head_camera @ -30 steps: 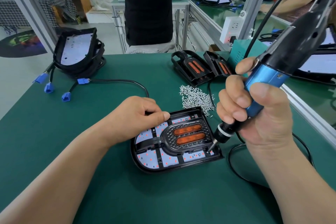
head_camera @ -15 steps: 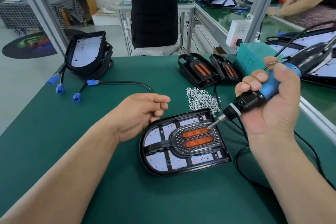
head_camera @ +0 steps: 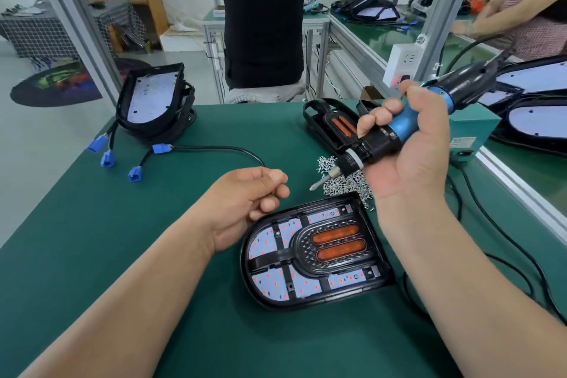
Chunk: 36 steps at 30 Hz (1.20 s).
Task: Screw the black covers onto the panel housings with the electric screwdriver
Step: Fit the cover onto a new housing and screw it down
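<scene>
A black panel housing [head_camera: 254,285] lies on the green mat with its LED board showing red dots. On it sits a black cover [head_camera: 302,250] with two orange lenses. My right hand [head_camera: 411,150] grips the blue and black electric screwdriver [head_camera: 395,129], tilted so the bit points down-left in the air above the screw pile [head_camera: 346,186], clear of the housing. My left hand [head_camera: 245,202] hovers by the housing's upper left corner with loosely curled fingers; I see nothing in it.
A stack of housings [head_camera: 153,104] with blue connectors [head_camera: 107,158] and a black cable stands at the back left. Spare black covers [head_camera: 331,123] lie behind the screws. A teal power box [head_camera: 472,132] and the screwdriver's cord [head_camera: 503,233] are on the right. People work beyond the bench.
My right hand lifted the screwdriver off the housing's near right corner and swung it up and back over the screws. My left hand came off the housing's edge.
</scene>
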Each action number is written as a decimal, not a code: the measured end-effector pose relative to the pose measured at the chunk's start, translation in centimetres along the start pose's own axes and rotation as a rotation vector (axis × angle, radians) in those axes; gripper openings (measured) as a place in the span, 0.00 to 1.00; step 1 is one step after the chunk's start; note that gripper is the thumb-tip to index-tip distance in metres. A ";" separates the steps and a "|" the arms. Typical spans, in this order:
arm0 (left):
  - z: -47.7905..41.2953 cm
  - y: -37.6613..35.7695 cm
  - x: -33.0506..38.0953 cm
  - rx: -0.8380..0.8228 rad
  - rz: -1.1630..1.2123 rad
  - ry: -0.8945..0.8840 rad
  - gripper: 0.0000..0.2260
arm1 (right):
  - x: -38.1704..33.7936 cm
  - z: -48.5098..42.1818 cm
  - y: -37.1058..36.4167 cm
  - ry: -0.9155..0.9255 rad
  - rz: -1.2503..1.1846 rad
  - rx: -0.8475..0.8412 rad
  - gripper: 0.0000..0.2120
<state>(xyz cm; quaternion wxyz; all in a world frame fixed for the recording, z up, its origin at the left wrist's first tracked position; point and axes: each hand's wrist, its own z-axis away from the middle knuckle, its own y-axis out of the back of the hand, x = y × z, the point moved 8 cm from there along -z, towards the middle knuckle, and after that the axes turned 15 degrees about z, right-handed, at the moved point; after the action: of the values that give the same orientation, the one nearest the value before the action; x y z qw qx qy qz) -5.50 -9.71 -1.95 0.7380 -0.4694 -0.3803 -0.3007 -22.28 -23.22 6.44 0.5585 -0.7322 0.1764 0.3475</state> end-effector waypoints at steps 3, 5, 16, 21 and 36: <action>0.1 -0.3 -0.3 -0.053 0.087 0.041 0.05 | 0.8 -0.2 -0.1 -0.010 -0.014 0.021 0.07; 0.1 -0.3 -0.5 -0.080 0.133 0.065 0.05 | 1.4 -0.3 0.3 -0.020 -0.009 0.036 0.05; -0.2 -0.5 -0.7 -0.113 0.146 0.066 0.05 | 3.1 -0.6 1.3 -0.014 0.003 0.115 0.11; -0.3 -0.4 -0.6 -0.084 0.188 0.053 0.11 | 3.9 -0.4 1.6 -0.050 0.036 0.141 0.13; -0.6 0.3 -0.7 0.005 0.168 0.016 0.10 | 4.0 -0.7 2.1 -0.038 0.081 0.138 0.09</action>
<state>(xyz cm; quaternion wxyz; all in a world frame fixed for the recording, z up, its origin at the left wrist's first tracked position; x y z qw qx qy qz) -5.44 -10.05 -2.82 0.7649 -0.4954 -0.3342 -0.2404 -20.62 -24.03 2.27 0.5964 -0.6774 0.2187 0.3708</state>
